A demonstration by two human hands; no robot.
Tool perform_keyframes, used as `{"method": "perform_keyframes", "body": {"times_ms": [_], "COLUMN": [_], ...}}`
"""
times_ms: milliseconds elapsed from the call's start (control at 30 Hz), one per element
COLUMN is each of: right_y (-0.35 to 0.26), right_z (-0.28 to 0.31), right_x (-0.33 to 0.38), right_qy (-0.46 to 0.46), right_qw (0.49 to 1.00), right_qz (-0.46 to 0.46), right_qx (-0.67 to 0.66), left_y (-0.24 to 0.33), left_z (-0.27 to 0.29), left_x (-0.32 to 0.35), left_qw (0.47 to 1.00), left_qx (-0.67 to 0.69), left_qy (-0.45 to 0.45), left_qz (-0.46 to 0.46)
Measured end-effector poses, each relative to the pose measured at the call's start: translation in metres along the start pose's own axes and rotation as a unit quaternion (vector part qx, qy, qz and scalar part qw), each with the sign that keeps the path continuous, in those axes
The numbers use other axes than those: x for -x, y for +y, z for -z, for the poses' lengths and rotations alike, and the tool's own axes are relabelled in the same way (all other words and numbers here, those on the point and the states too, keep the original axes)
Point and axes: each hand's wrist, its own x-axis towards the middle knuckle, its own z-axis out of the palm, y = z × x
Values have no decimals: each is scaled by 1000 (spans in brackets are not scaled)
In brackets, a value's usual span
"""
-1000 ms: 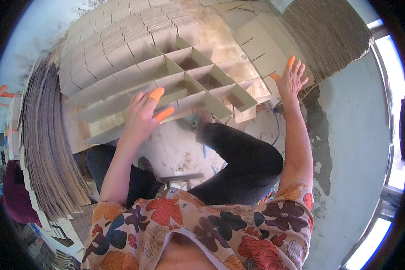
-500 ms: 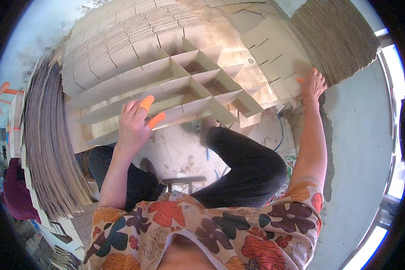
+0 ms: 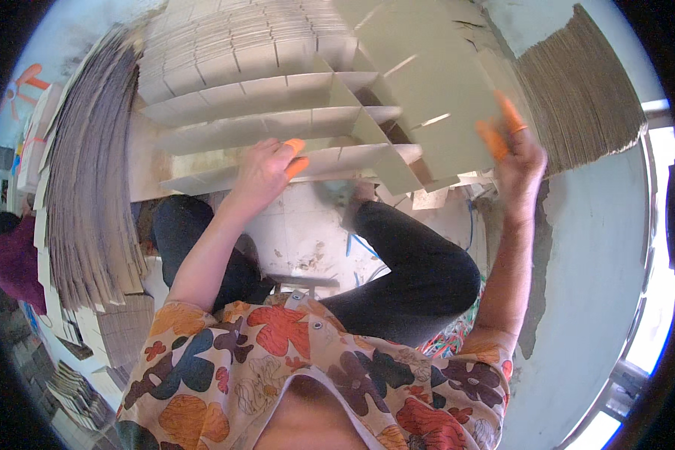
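Note:
On the work surface before me stands a grid of interlocking slotted cardboard dividers (image 3: pixel 270 122), long strips crossed by shorter ones at the right. My left hand (image 3: pixel 259 174) is closed at its near side, orange-covered thumb and fingertip pinching the top edge of the nearest long strip. To the right, my right hand (image 3: pixel 521 157), also with orange finger covers, grips the right edge of a pale slotted cardboard piece (image 3: pixel 427 82). That piece is raised and slightly blurred, hiding the grid's right part. The fingers behind it are hidden.
Stacked slotted strips (image 3: pixel 255 37) lie beyond the grid. A tall row of cardboard sheets (image 3: pixel 90 172) stands at the left, another stack (image 3: pixel 585 90) at the far right beside a pale wall (image 3: pixel 600 247). My dark-trousered knees (image 3: pixel 412 277) are below the near edge.
My right hand has lifted a slotted cardboard piece from the flat pile at the right toward the grid. My left hand's fingers have closed on the nearest strip. The view has shifted.

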Motion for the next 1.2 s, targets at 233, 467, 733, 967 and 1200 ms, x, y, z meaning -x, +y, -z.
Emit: {"method": "perform_keyframes", "body": {"times_ms": [233,467,733,967,1200], "right_y": [-37,-46,-54,-48,-31], "right_z": [-56,-71,-83,-102,-130], "right_x": [26,28,30,28,40], "right_qy": [-76,-68,-123,-189,-284], "right_qw": [988,991,983,967,935], "right_qz": [72,92,85,114,213], "right_qx": [-117,-76,-105,-124,-16], "left_y": [-1,-1,-3,-2,-2], "left_z": [-4,-6,-13,-14,-14], "left_x": [-3,-5,-5,-6,-8], "left_qw": [999,999,999,999,999], "left_qx": [15,29,36,34,31], "left_qy": [23,26,21,21,1], "left_qz": [-29,-23,-29,-17,10]}}
